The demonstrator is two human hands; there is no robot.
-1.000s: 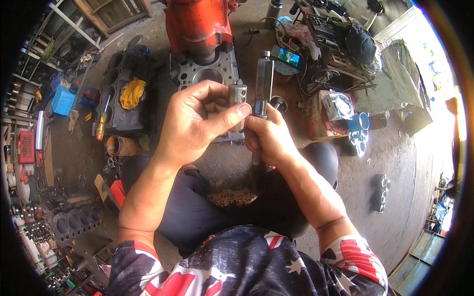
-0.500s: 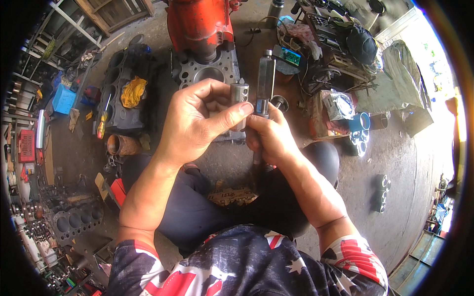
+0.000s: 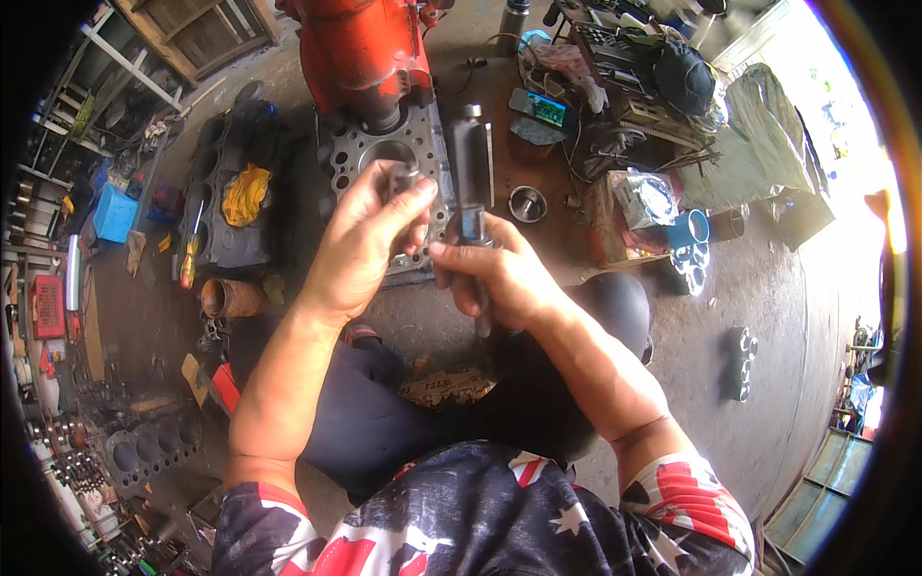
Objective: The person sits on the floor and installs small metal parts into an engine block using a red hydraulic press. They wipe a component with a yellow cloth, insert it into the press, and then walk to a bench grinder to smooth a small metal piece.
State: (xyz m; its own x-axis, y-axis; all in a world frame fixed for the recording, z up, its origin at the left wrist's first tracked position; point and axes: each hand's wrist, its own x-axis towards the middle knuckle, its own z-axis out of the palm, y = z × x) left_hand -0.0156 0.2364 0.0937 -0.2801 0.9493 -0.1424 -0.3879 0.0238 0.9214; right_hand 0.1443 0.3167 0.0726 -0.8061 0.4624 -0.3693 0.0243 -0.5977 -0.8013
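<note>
The left hand [image 3: 363, 230] pinches a metal part [image 3: 407, 176]; the right hand [image 3: 502, 276] grips a long tool [image 3: 471, 171] low, apparently leaving its top clear.

The head view looks out from the left of two side-by-side fisheye cameras worn on the head, angled steeply down and facing the red machine [image 3: 360, 43]. The hands [image 3: 351, 254], on the machine's near side, sit close to the lens; a wide, rim-bent sweep of floor [image 3: 691, 355] surrounds the machine.

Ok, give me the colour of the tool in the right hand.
The tool is mostly dark grey; see the head view.
</note>
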